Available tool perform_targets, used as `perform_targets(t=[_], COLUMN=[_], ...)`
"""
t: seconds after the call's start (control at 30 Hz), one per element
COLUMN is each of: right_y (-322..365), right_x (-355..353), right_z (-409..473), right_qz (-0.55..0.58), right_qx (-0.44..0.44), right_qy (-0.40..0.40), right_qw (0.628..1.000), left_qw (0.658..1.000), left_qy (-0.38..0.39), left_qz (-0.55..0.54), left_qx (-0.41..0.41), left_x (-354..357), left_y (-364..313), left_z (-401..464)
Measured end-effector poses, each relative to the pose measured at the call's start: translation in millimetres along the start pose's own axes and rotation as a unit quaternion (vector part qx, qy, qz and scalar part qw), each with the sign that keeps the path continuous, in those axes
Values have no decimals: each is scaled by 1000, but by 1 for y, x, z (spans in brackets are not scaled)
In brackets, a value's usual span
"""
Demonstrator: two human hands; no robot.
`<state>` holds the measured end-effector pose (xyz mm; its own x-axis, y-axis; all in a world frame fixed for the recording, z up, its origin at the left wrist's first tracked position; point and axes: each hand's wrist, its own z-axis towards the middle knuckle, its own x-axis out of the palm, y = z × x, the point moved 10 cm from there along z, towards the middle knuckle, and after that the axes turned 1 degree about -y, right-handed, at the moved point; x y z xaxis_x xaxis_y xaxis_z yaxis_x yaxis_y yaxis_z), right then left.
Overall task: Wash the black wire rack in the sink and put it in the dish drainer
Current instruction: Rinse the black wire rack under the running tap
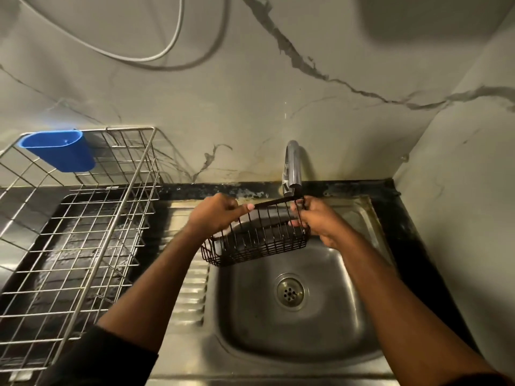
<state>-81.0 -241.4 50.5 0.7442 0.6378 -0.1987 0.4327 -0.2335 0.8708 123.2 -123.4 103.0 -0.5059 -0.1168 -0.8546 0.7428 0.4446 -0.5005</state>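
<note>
One black rack (256,240) is held above the far left part of the sink (292,324), tilted, just below the tap (292,165). Two hands hold it. The left hand (216,215) grips the rack's left upper rim, fingers curled round the wire. The right hand (317,221) grips the right end, its fingers (296,222) curled through the bars. No water stream is visible from the tap.

One sink, with one drain (289,292) in its middle. One steel drainer (72,232) stands on the dark counter (401,227) to the left, well apart from the rack. One blue cup (60,150) hangs on its far rim. One white cable (156,55) loops across the marble wall (250,93). Between rack and drainer lies the sink's ribbed ledge (192,288).
</note>
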Motion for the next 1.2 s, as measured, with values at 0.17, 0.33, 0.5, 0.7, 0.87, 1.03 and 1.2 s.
perform_targets(t=[0.17, 0.33, 0.5, 0.7, 0.87, 1.03, 1.2], right_y=[-3, -21, -31, -31, -19, -12, -1], right_x=[-17, -35, -38, -40, -33, -24, -11], right_z=[-6, -15, -23, -24, -24, -25, -18], right_qz=[-3, 32, 105, 144, 161, 181, 151], right_qx=[-13, 74, 118, 135, 89, -4, -57], right_qy=[-111, -141, -131, -121, -100, -108, -86], right_qw=[994, 987, 979, 973, 978, 978, 983], left_qw=[991, 906, 880, 863, 808, 764, 746], left_qy=[-125, -166, -71, -81, -121, -149, -180], left_qz=[48, -362, -451, -483, -564, -613, -623], left_qx=[12, -143, -133, -120, -122, -137, -152], left_x=[-22, 11, 56, 42, 35, 30, 25], left_y=[7, 46, 36, 27, 22, 29, 36], left_z=[-1, -43, -62, -59, -59, -63, -65])
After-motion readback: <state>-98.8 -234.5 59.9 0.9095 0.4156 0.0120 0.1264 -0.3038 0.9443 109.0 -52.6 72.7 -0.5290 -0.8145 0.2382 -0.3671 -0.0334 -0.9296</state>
